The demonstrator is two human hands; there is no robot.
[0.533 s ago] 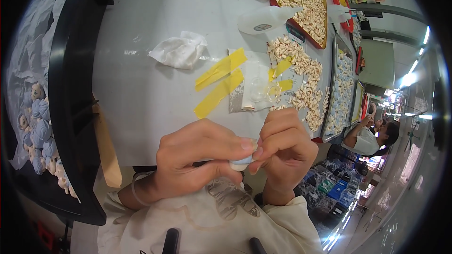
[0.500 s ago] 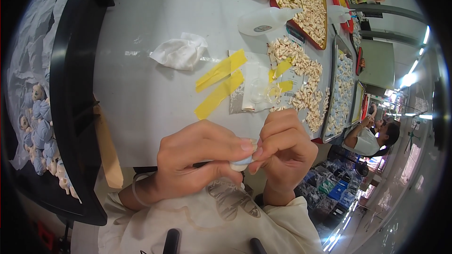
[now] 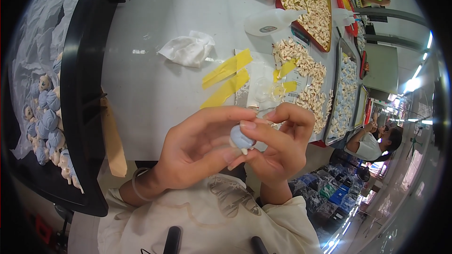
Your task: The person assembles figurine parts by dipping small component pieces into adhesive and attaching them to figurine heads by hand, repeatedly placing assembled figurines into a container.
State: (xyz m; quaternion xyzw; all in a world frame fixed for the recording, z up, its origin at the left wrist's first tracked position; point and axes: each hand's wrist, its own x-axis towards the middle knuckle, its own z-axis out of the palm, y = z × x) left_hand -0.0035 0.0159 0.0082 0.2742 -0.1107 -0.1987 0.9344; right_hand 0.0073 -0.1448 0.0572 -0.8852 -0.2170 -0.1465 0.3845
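A small rounded figurine part (image 3: 242,137), pale blue with a cream tip, is pinched between my two hands in front of my chest. My left hand (image 3: 188,150) curls around its left side, thumb beneath it. My right hand (image 3: 285,146) lays its index finger and thumb on the other side. Just beyond my fingers, a small clear round dish (image 3: 263,90) sits near strips of yellow tape (image 3: 226,89) stuck to the table. Beside the tape lies a loose heap of tiny cream pieces (image 3: 308,66).
On the left, a black tray (image 3: 77,89) holds paper and several blue-and-cream figurines (image 3: 49,117). A crumpled white cloth (image 3: 188,49) and a white squeeze bottle (image 3: 268,22) are farther back. Trays of pieces (image 3: 325,49) line the right. Two people (image 3: 365,148) sit beyond.
Both hands have turned the figurine part, showing more of its blue side. My right hand has moved from pinching its edge to laying fingers over it. The view has shifted slightly.
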